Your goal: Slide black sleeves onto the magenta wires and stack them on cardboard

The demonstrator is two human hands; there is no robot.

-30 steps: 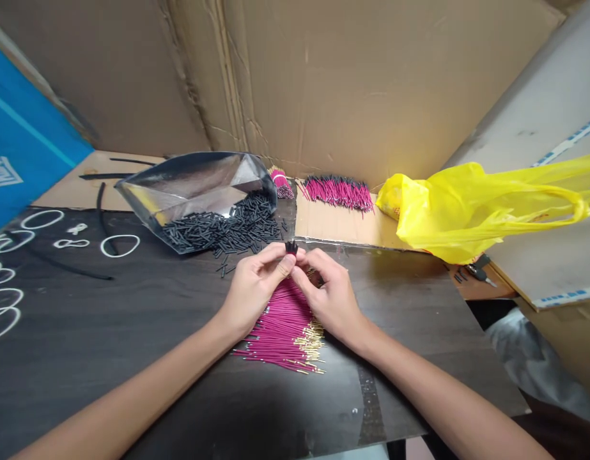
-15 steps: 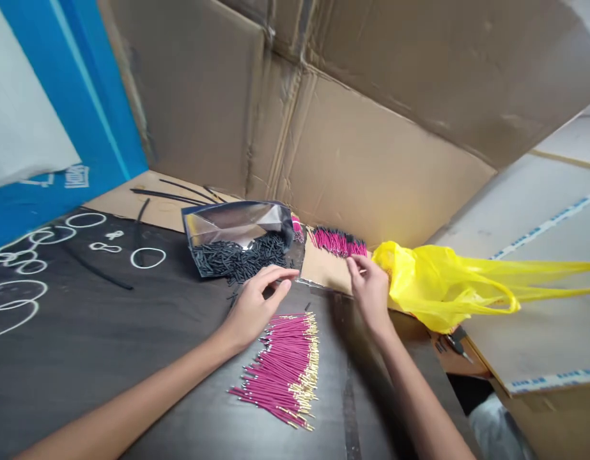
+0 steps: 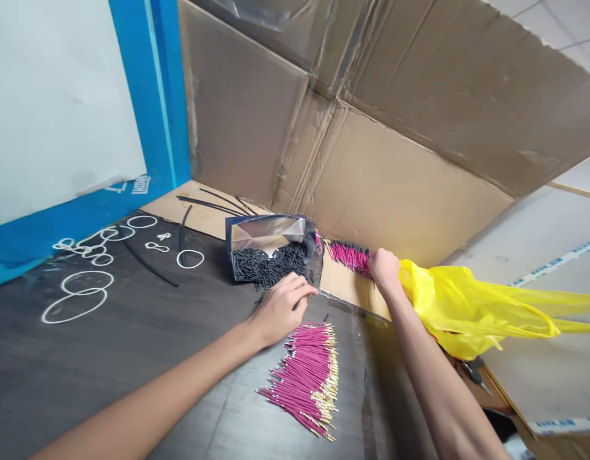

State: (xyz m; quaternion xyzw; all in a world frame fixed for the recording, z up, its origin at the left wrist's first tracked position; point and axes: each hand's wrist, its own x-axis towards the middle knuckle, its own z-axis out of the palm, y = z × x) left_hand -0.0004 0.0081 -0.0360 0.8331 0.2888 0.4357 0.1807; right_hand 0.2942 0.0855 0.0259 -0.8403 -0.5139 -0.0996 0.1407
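Observation:
My left hand [image 3: 284, 308] hovers between an open bag and a fan of wires, its fingers bent and drawn together. Anything in its fingertips is too small to make out. Short black tubes [image 3: 270, 263] fill the bag [image 3: 236, 231], and some spill over its lip. Just below that hand lie magenta wires [image 3: 302, 370] with gold tips at their right ends. My right hand [image 3: 385, 268] is closed at the right end of a second pile, of magenta wires with black ends [image 3: 348, 255], on a cardboard strip. Its fingertips are hidden.
A yellow plastic bag [image 3: 448, 300] lies right of my right forearm. White elastic bands [image 3: 190, 259] and longer black tubes [image 3: 151, 265] are scattered on the dark table [image 3: 146, 358] at left. Cardboard panels [image 3: 400, 172] rise behind, with a blue panel [image 3: 172, 128] at left.
My right hand has moved farther over the right end of the wire pile and its fingers have turned away from view. My left hand's fingers are more curled. The whole view has shifted.

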